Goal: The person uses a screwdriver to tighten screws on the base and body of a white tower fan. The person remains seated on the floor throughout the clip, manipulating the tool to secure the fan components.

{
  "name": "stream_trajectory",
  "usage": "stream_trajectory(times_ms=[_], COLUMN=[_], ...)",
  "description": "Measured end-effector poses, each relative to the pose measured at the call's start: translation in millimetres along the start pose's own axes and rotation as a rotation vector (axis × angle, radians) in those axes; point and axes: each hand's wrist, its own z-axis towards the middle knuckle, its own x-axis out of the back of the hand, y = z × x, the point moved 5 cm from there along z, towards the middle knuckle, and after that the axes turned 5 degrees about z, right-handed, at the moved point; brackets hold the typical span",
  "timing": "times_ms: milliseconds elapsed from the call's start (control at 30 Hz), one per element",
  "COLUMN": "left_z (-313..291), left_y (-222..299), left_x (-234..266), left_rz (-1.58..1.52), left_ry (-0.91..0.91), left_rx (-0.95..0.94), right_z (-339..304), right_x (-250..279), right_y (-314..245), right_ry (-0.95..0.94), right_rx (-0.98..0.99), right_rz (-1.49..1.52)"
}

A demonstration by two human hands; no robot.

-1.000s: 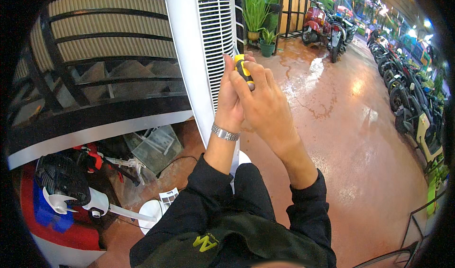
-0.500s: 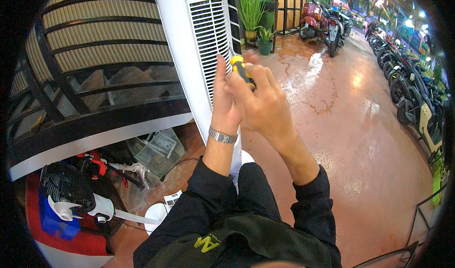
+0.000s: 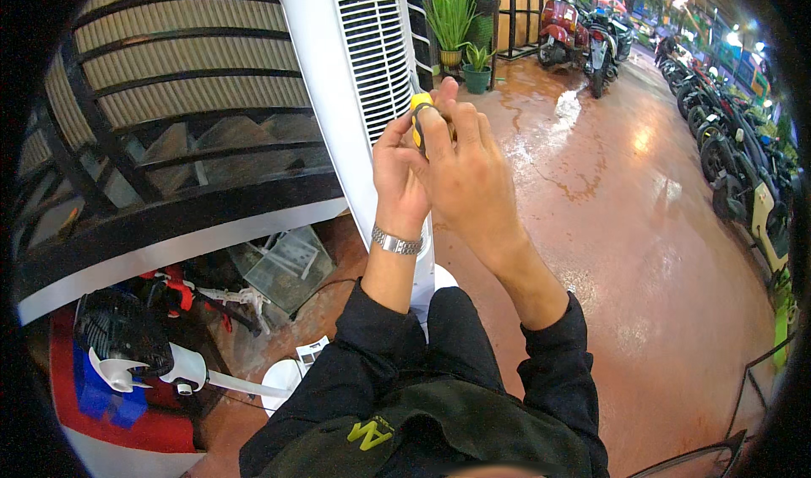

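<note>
Screwdriver, yellow-and-black (image 3: 420,106), sits up between the person's two hands, just in front of the right-hand edge of a tall white tower unit (image 3: 325,81). Handle's long axis runs roughly up and away from the body, collar end toward the tower; thin grey length beyond the collar seems to be the shaft, meeting or just short of the side edge. Contact at the tip: cannot tell from here.

Right hand (image 3: 473,170) is nearer the handle: fingers bent closely around it, back of hand uppermost, wrist coming in from the lower right. Left hand (image 3: 403,182), with a metal watch (image 3: 397,241) at its wrist, stands upright against the near side, thumb raised on the left of the tool, fingers partly behind it. Cupped, by the look of it; whether it grips or merely steadies, cannot tell.

Relation worth noting: tool and tower edge lie ahead of both palms, with the slatted grille (image 3: 376,56) just to the left of the shaft. Direction along the handle toward that edge matters most, in my judgement; sideways room is narrow on the grille side.
</note>
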Motion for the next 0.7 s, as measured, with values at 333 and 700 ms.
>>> stream_trajectory(times_ms=[333,700], left_z=[3,3], left_y=[-17,-13], left_x=[-10,-4], left_rz=[-0.095,-0.153], left_ry=[0.079,0.006], left_rx=[0.086,0.079], right_z=[-4,1], right_x=[2,2], right_y=[6,10], right_ry=[-0.007,-0.003], right_rx=[0.051,-0.007], right_rz=[-0.035,0.052])
